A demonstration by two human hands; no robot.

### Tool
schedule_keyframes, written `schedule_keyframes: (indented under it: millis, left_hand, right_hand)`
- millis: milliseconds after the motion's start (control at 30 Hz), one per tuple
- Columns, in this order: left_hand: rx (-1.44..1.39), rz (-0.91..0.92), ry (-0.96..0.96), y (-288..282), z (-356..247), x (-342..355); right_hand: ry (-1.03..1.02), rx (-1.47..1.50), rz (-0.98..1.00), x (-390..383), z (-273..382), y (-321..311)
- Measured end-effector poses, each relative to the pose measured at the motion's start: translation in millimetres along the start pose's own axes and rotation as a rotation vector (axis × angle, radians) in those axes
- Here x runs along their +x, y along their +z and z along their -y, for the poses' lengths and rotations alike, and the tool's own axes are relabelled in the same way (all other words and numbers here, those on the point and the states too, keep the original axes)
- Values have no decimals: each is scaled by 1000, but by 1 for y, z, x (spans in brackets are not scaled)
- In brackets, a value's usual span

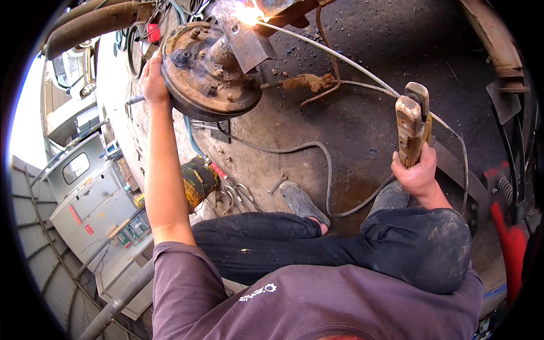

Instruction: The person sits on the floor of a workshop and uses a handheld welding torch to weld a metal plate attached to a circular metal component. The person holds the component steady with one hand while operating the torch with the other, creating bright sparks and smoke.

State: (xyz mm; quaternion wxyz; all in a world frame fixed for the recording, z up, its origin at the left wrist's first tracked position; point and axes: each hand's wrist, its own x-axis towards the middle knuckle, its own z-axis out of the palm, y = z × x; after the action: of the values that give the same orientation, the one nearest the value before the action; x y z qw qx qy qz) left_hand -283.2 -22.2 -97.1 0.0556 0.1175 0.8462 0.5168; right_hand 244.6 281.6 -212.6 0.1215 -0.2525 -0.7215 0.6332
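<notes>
My right hand (418, 174) is wrapped round the worn handle of a welding electrode holder (410, 127). From its jaws a long pale welding rod (334, 54) runs up and left to a bright arc (249, 14) with smoke about it. The arc burns at the top edge of a flat metal plate (249, 48) beside a rusty beam. My left hand (154, 82) lies against the left rim of a rusty round brake drum (212, 71) with studs on its face. Its fingers reach up along the rim, their tips partly hidden.
A grey cable (294, 148) snakes over the dark floor past my shoes (303, 204). Left of them lies a yellow-black cylinder (199, 181) near a loose bolt (277, 184). A rusty bent rod (335, 62) hangs near the plate. Red metal parts (507, 238) stand at right.
</notes>
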Motion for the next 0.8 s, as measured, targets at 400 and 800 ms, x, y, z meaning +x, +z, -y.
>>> schedule_keyframes:
  millis: [400,800]
  left_hand:
    - [-7,2,-16,2,-3,-4]
    - [96,-22,13,0,1,-2]
  right_hand:
    - [45,42,22,-3,-5,0]
    - [95,109,-21,-6,-2,-5]
